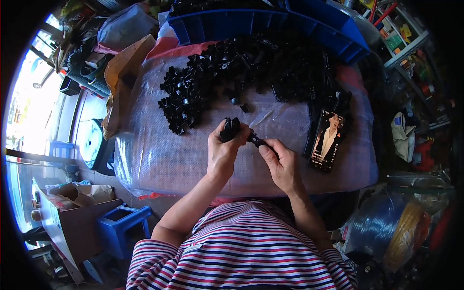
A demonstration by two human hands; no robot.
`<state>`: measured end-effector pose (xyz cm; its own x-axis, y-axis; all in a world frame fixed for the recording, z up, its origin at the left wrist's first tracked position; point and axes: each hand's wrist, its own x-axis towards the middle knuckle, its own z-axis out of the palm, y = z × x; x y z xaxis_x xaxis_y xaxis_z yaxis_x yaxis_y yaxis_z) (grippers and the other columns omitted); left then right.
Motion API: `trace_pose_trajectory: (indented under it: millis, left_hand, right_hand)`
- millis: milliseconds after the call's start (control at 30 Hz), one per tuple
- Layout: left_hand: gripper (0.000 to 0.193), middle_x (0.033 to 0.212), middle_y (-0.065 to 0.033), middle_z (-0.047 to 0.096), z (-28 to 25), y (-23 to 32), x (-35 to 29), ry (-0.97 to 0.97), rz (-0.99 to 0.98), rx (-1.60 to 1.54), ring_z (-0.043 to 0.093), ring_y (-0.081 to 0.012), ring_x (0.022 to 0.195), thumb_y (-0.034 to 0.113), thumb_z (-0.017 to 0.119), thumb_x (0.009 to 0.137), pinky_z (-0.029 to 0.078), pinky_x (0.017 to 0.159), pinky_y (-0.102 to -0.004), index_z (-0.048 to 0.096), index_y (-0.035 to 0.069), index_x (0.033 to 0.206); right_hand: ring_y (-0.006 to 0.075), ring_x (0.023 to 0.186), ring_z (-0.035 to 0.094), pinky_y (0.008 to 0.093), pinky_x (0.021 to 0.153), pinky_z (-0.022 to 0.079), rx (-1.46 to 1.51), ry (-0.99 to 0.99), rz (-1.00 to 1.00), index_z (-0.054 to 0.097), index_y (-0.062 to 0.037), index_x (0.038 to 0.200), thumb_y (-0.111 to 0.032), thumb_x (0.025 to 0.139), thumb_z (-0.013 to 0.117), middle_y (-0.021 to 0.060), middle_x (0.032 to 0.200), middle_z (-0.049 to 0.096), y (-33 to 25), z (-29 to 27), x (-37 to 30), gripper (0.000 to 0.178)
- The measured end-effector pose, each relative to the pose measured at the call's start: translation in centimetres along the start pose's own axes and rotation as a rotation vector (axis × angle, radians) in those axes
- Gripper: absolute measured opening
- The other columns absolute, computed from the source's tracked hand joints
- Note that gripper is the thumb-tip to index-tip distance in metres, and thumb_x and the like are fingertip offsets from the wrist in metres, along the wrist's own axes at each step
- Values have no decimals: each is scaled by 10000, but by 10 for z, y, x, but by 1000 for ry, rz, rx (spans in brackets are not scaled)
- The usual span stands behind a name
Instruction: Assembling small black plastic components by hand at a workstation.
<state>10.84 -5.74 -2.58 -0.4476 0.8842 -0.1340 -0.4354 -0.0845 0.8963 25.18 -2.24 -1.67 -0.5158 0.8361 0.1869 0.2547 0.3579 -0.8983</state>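
What a picture, both hands busy over the plastic-covered worktop (159, 164), right in front of the striped shirt (241, 251)! The left hand (223, 150) had its fingers curled round a chunky black part (232, 128), the top of it poking out above the grip. And the right hand (284, 166), thumb and fingers pinched together, had hold of a thin black piece (255, 140) that reached across to the left hand's fingers; whether it met the chunky part, you could not tell. Just beyond lay a small loose bit (244, 108), then a big black heap (186, 92), a blue bin (232, 25) behind, and off to the right a lit phone (328, 140)
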Motion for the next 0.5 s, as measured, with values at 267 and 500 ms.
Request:
trace_pose_trajectory:
  millis: [267,500]
  left_hand:
    - [78,725,-9,556,0,-9,-9,53,120,163,481,-73,646,37,636,766,399,592,-221,566,22,797]
    - [211,904,-64,585,-10,12,0,-14,-80,-249,555,-143,814,116,593,808,431,681,-263,539,20,988]
  right_hand:
    - [252,548,573,326,501,420,70,95,4,536,0,835,-168,877,534,162,630,560,7,28,2,173]
    - [341,599,594,403,504,454,-200,10,-121,506,-38,834,-199,866,529,166,660,590,-15,27,35,166]
